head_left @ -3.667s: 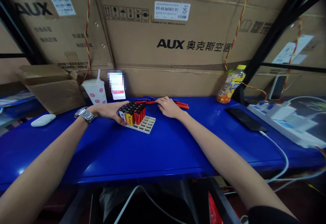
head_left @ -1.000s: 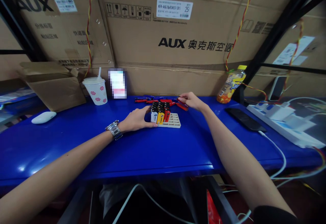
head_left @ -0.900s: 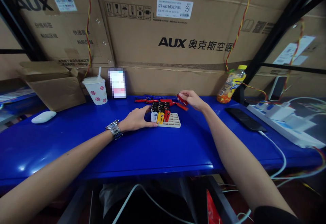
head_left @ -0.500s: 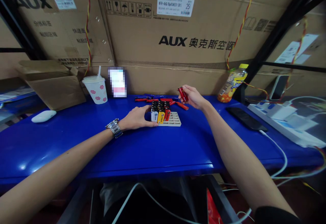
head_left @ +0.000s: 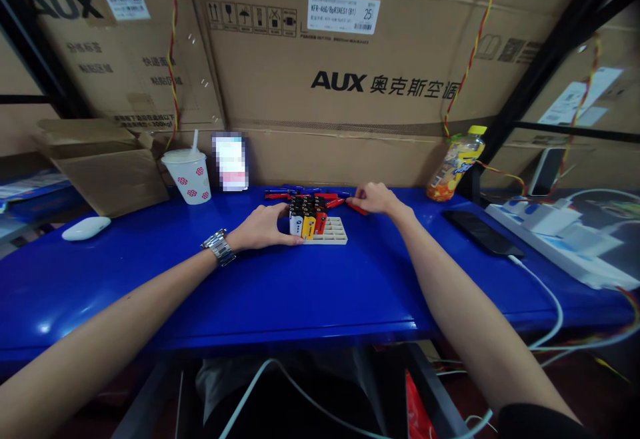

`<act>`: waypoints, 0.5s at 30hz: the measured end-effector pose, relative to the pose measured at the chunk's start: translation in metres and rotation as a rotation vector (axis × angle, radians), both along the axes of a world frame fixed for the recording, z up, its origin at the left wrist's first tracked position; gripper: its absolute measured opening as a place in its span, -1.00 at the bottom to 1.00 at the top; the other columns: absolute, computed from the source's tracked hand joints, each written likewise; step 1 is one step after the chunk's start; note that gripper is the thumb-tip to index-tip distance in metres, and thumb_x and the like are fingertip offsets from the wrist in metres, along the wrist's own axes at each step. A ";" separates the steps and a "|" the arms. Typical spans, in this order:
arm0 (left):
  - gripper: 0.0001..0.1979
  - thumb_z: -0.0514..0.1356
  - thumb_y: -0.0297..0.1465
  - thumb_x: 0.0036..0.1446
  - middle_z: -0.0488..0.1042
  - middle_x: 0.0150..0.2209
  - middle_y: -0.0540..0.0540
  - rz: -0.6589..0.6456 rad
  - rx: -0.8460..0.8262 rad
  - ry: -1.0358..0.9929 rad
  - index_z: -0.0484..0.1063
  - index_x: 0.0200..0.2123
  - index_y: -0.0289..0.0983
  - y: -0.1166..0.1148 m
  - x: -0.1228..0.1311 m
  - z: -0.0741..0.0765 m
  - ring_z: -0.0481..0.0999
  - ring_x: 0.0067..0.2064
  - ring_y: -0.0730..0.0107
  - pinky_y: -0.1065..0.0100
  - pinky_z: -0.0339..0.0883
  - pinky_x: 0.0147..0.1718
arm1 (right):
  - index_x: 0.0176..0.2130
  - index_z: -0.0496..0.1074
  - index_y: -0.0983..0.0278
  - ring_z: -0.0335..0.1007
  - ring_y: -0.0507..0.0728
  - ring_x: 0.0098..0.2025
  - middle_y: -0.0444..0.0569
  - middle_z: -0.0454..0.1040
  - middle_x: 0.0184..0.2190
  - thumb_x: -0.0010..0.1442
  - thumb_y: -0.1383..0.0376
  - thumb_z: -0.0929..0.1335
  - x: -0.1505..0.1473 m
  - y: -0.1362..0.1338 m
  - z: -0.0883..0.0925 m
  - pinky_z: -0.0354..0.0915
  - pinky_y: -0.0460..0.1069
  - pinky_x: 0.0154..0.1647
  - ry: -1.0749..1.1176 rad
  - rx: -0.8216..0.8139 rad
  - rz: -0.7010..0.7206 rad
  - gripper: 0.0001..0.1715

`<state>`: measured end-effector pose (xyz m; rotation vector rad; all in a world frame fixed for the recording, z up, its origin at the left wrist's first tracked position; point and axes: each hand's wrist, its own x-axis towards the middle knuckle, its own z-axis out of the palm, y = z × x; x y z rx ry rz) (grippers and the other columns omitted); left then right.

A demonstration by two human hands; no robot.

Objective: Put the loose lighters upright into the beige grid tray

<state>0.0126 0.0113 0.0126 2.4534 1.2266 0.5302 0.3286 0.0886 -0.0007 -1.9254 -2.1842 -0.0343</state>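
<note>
A cream battery tray with a grid of slots rests on the blue table. Its left part carries several upright batteries, with white, yellow and red ones in the front row and dark tops behind. My left hand is closed around the tray's left end and the white battery, thumb at the front edge. Beyond the tray lie several loose red and blue batteries. At the right end of that pile, my right hand has its fingertips closed on a red battery at table level. Its fingers partly cover it.
A paper cup with a straw and a propped phone stand at the back left. To the right are a drink bottle, a black phone on a cable and a power strip. Cardboard boxes wall the back.
My right hand has come down to the loose pile; the dark red battery it held up no longer shows in the air. The tray and my left hand have shifted slightly left.
</note>
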 end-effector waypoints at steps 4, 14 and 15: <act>-0.23 0.27 0.08 -0.10 0.50 0.04 -0.25 0.028 0.027 0.008 0.36 0.05 -0.33 0.005 -0.004 -0.002 0.51 0.01 0.05 0.17 0.37 -0.05 | -0.36 0.47 0.32 0.41 0.27 -0.14 0.16 0.49 -0.38 0.22 0.08 0.30 -0.013 -0.001 0.001 0.25 0.17 -0.06 -0.166 -0.116 0.058 -0.64; -0.23 0.23 0.10 -0.05 0.49 0.07 -0.24 0.034 0.084 0.041 0.35 0.10 -0.32 0.009 -0.008 -0.006 0.49 0.04 -0.01 0.14 0.33 -0.04 | -0.11 0.18 0.28 0.31 0.08 -0.45 -0.06 0.41 -0.42 0.17 0.25 0.33 -0.022 -0.004 -0.005 0.21 -0.02 -0.41 0.453 0.068 0.186 -0.68; -0.24 0.23 0.09 -0.05 0.50 0.06 -0.24 0.031 0.083 0.036 0.35 0.09 -0.31 0.009 -0.008 -0.006 0.50 0.02 0.01 0.15 0.34 -0.05 | -0.12 0.18 0.27 0.28 0.06 -0.48 -0.11 0.39 -0.45 0.17 0.24 0.33 -0.024 -0.004 -0.005 0.20 -0.03 -0.42 0.525 0.075 0.221 -0.68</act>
